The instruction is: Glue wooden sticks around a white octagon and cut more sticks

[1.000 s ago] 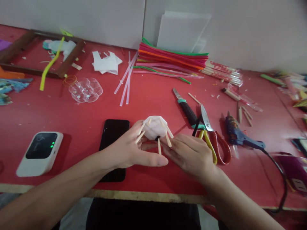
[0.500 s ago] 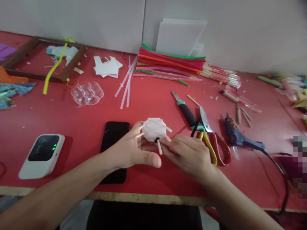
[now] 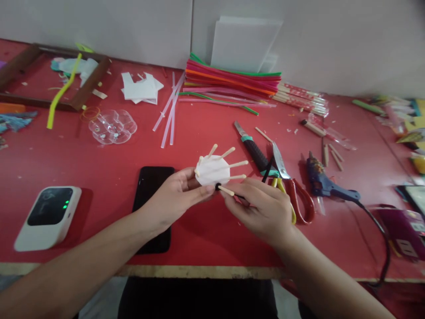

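Head view: above the desk (image 3: 199,239), the left grip (image 3: 179,192) pinches the disc (image 3: 212,170) at its rim, probably to steady it; the right grip (image 3: 262,204) holds the strip (image 3: 240,197) near 1 stick (image 3: 226,191).

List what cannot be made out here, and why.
In the head view:
White disc: underside, turned away from camera.
Left hand: some fingertips, behind the disc.
Black phone: middle, covered by the left forearm.
Purple item: right part, cut off by the right edge.
White device: screen marks, too blurred.
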`<state>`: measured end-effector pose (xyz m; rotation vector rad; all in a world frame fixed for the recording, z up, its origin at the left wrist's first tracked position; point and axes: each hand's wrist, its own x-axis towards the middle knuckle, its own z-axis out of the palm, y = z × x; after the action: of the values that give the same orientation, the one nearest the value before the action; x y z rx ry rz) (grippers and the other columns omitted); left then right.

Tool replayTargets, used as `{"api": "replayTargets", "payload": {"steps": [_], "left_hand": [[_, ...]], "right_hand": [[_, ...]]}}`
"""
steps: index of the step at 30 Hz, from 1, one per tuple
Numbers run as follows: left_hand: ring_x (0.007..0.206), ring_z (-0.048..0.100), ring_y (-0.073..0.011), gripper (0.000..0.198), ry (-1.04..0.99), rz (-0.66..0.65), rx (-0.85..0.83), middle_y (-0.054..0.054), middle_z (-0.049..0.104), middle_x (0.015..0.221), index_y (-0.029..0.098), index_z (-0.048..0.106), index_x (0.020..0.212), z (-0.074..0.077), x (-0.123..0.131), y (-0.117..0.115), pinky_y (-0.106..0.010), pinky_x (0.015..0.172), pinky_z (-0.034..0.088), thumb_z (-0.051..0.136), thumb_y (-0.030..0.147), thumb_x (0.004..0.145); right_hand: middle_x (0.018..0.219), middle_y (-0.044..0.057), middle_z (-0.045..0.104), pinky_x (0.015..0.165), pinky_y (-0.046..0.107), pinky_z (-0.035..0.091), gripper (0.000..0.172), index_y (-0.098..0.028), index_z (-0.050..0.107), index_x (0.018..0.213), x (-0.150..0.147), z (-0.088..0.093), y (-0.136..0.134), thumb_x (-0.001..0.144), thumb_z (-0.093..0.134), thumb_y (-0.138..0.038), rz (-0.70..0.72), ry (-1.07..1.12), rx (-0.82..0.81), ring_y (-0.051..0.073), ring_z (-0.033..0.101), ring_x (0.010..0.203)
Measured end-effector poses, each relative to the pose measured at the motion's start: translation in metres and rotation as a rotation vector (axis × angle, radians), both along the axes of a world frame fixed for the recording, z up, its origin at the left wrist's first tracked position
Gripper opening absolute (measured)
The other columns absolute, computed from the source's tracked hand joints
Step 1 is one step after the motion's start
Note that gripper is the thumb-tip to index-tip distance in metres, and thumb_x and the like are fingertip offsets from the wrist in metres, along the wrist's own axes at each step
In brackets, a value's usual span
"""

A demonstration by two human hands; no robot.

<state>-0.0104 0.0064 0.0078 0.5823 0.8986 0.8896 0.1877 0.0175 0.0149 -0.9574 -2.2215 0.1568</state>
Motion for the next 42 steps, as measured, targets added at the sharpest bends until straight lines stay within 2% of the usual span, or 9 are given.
{"api": "replayTargets", "payload": {"steps": [5, 11, 17, 23, 31, 37, 42], "left_hand": [[0.105, 0.071, -0.0200, 0.038, 0.117, 0.031, -0.030, -0.010, 0.076, 0.115, 0.014, 0.067, 0.117, -0.001, 0.002, -0.002, -0.037, 0.099, 0.055, 0.079, 0.026, 0.083], [0.109, 0.070, -0.0231, 0.043, 0.126, 0.034, 0.006, -0.011, 0.076, 0.115, 0.014, 0.068, 0.117, 0.003, 0.001, -0.001, -0.038, 0.097, 0.056, 0.083, 0.022, 0.077], [0.105, 0.071, -0.0229, 0.043, 0.118, 0.035, -0.004, -0.010, 0.077, 0.110, 0.012, 0.069, 0.111, 0.006, 0.002, 0.000, -0.037, 0.094, 0.057, 0.085, 0.017, 0.071], [0.103, 0.072, -0.0208, 0.050, 0.087, 0.029, -0.002, -0.007, 0.078, 0.106, 0.015, 0.071, 0.119, 0.005, 0.000, 0.001, -0.031, 0.088, 0.058, 0.086, 0.017, 0.071], [0.087, 0.072, -0.0185, 0.036, 0.102, 0.063, -0.043, -0.006, 0.078, 0.096, 0.015, 0.075, 0.104, 0.005, -0.005, 0.002, -0.033, 0.081, 0.060, 0.087, 0.021, 0.071], [0.071, 0.069, -0.0126, 0.024, 0.073, -0.001, -0.051, -0.003, 0.077, 0.083, 0.014, 0.077, 0.090, 0.005, -0.010, 0.003, -0.028, 0.074, 0.059, 0.088, 0.017, 0.069], [0.070, 0.068, -0.0128, 0.027, 0.042, -0.078, -0.052, -0.002, 0.075, 0.078, 0.016, 0.078, 0.096, 0.008, -0.013, 0.003, -0.028, 0.073, 0.057, 0.086, 0.015, 0.070]], "right_hand": [[0.063, -0.002, 0.064, 0.055, 0.021, 0.048, 0.012, -0.016, 0.073, 0.091, -0.001, -0.002, 0.002, 0.094, 0.062, -0.015, 0.027, -0.068, 0.046, 0.009, 0.058, 0.055], [0.062, -0.001, 0.064, 0.055, 0.021, 0.048, 0.010, -0.014, 0.073, 0.090, -0.002, 0.000, 0.002, 0.093, 0.064, -0.014, 0.044, -0.065, 0.074, 0.009, 0.057, 0.054], [0.061, -0.003, 0.063, 0.055, 0.021, 0.049, 0.011, -0.016, 0.072, 0.091, -0.002, 0.001, 0.001, 0.094, 0.062, -0.015, 0.066, -0.067, 0.078, 0.009, 0.057, 0.054], [0.069, 0.000, 0.070, 0.058, 0.023, 0.053, 0.007, -0.017, 0.070, 0.095, -0.001, 0.003, 0.004, 0.093, 0.064, -0.014, 0.128, -0.023, 0.051, 0.011, 0.064, 0.061], [0.074, 0.001, 0.071, 0.063, 0.027, 0.056, 0.009, -0.019, 0.071, 0.094, 0.008, 0.009, 0.009, 0.090, 0.066, -0.014, 0.126, 0.009, 0.007, 0.014, 0.066, 0.066], [0.079, 0.003, 0.073, 0.069, 0.034, 0.055, 0.011, -0.021, 0.070, 0.094, 0.016, 0.012, 0.015, 0.089, 0.066, -0.013, 0.124, -0.003, -0.030, 0.017, 0.066, 0.071], [0.082, 0.004, 0.075, 0.070, 0.035, 0.056, 0.012, -0.022, 0.071, 0.096, 0.018, 0.013, 0.017, 0.090, 0.065, -0.014, 0.148, 0.058, -0.135, 0.017, 0.067, 0.073]]}}
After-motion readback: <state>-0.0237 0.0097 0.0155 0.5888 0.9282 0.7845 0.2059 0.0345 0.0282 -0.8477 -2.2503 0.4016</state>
